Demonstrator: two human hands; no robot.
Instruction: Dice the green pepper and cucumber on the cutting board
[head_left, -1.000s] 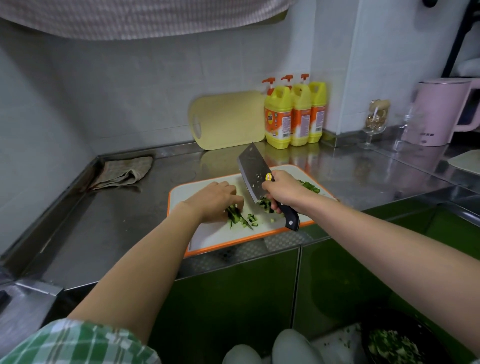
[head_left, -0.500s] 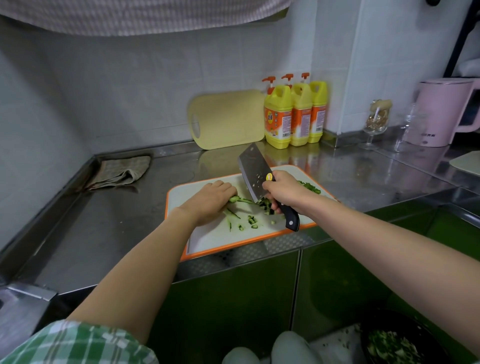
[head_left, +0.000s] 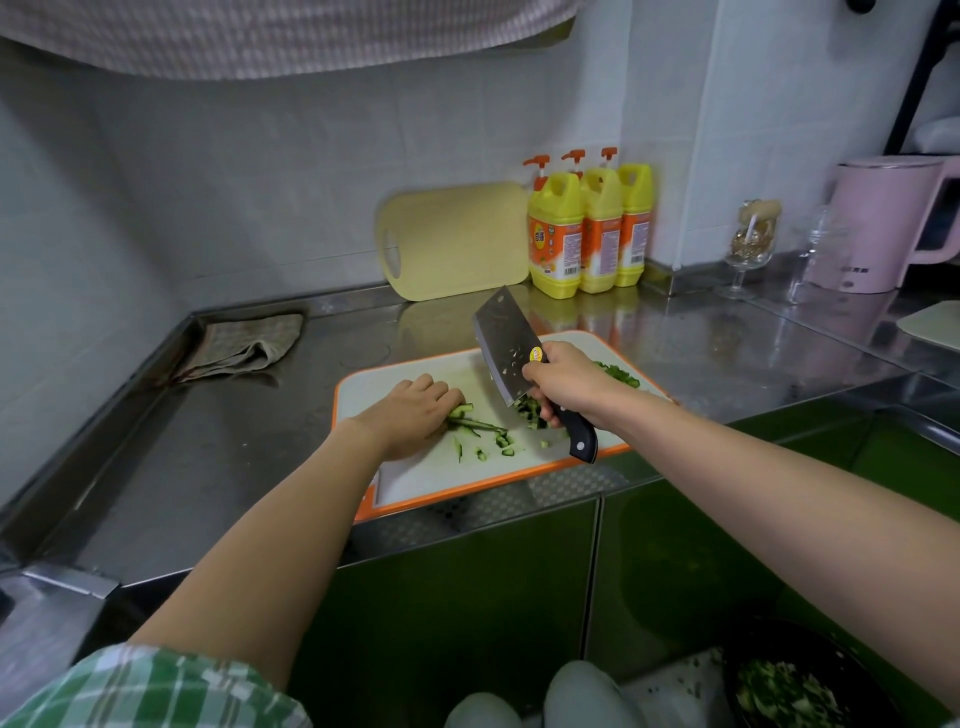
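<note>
A white cutting board (head_left: 441, 475) with an orange rim lies on the steel counter. My left hand (head_left: 415, 410) rests on it with curled fingers, holding down thin green cucumber strips (head_left: 475, 423). Small diced green pieces (head_left: 501, 447) lie scattered in front of the strips. My right hand (head_left: 563, 382) grips the black handle of a cleaver (head_left: 506, 351); the blade is raised and tilted, its edge above a small heap of diced green (head_left: 530, 408). More chopped green pepper (head_left: 621, 374) lies at the board's far right, partly hidden by my right hand.
A folded grey cloth (head_left: 241, 345) lies at the counter's back left. A pale yellow board (head_left: 452, 241) leans on the wall beside three yellow detergent bottles (head_left: 589, 231). A pink kettle (head_left: 883, 228) and glasses (head_left: 750, 247) stand at the right. A dark bowl of chopped greens (head_left: 789, 691) sits on the floor.
My left hand slid left and back along the board, drawing the cucumber strips away from the diced pieces. The cleaver stayed raised in my right hand.
</note>
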